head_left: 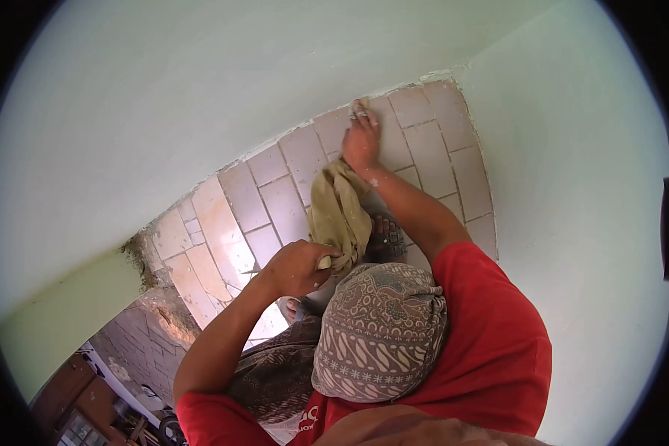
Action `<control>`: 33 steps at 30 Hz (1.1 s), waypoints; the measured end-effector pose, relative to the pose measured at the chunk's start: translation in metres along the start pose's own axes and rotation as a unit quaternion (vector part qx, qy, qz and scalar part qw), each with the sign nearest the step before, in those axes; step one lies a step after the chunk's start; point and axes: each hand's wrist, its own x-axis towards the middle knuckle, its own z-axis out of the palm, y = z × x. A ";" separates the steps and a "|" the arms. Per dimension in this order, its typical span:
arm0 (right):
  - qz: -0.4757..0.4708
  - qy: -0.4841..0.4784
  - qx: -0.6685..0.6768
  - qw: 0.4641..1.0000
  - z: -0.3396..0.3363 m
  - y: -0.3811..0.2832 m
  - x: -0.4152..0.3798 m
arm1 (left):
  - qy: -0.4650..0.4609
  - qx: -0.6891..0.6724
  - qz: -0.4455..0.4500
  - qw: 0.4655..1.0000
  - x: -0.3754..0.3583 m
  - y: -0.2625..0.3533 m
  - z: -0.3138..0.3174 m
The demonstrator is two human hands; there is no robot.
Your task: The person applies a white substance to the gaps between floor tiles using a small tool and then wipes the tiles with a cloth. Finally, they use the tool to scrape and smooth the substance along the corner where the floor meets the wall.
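Note:
My right hand (362, 141) reaches to the tiled floor (432, 152), at the joint along the pale green wall (223, 97). Its fingers are pressed down together over a small yellowish piece (363, 102), mostly hidden and too small to name. White smears mark the fingers and wrist. My left hand (299, 267) is closed round a bunched olive-tan cloth (338, 212), which hangs between my two arms, its upper end near my right wrist. A small pale bit (325, 262) shows at the left hand's grip; I cannot make out what it is.
A second wall (572, 223) meets the first at the right corner. Sandalled feet (383, 236) stand below the cloth. Rounded patterned fabric (379, 331) covers the lower middle. At left are a broken floor edge (167, 316), grey paving (145, 346) and brown furniture (70, 398).

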 end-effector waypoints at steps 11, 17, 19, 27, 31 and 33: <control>-0.014 -0.128 0.261 0.957 -0.036 -0.066 -0.063 | -0.012 0.015 0.057 0.998 -0.025 -0.022 0.033; 0.174 0.066 -0.014 0.982 -0.035 0.055 0.017 | 0.104 -0.018 0.015 0.994 -0.012 -0.023 0.030; 0.062 -0.016 -0.099 0.993 -0.003 0.009 0.010 | 0.106 -0.017 0.010 0.994 -0.012 -0.023 0.033; -0.314 -0.332 0.207 0.865 0.059 -0.181 -0.129 | -0.088 0.023 0.041 0.995 -0.041 -0.040 0.024; -0.043 -0.314 0.328 0.890 -0.019 -0.146 -0.095 | -0.057 -0.031 0.088 0.994 -0.042 -0.063 0.031; 0.069 -0.149 0.315 0.935 -0.063 -0.096 -0.064 | -0.032 -0.045 0.088 0.995 -0.043 -0.056 0.027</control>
